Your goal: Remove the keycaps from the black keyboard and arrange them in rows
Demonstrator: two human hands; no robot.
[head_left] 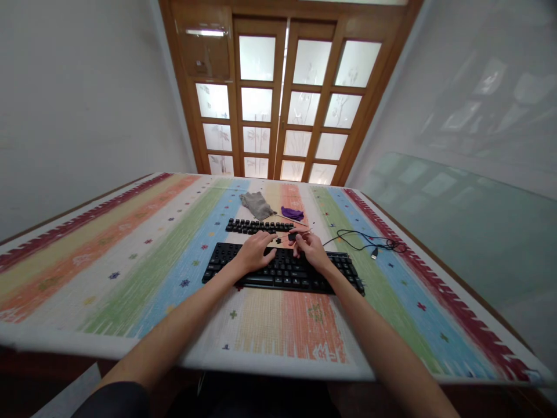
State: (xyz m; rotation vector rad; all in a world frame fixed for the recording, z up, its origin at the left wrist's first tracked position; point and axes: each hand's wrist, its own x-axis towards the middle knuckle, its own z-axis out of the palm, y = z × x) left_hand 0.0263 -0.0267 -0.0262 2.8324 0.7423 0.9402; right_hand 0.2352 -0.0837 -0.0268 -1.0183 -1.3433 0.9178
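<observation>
A black computer keyboard (278, 281) lies on the tablecloth in front of me, with part of its upper left showing bare spots without keycaps. Behind it, loose black keycaps (243, 226) stand in rows. My left hand (256, 253) is over the keyboard's upper left part, thumb and index finger apart. A small loose keycap (278, 240) is just beyond its fingertips. My right hand (310, 248) pinches a small black piece with thin wires (292, 237) above the keyboard's back edge. The exact kind of this piece is too small to tell.
Beyond the keycaps lie a grey cloth (257, 205) and a purple cloth (292, 213), with a thin stick (292, 219) nearby. The keyboard's cable (357, 233) coils at the right, its USB plug (374, 253) on the striped tablecloth (174, 255).
</observation>
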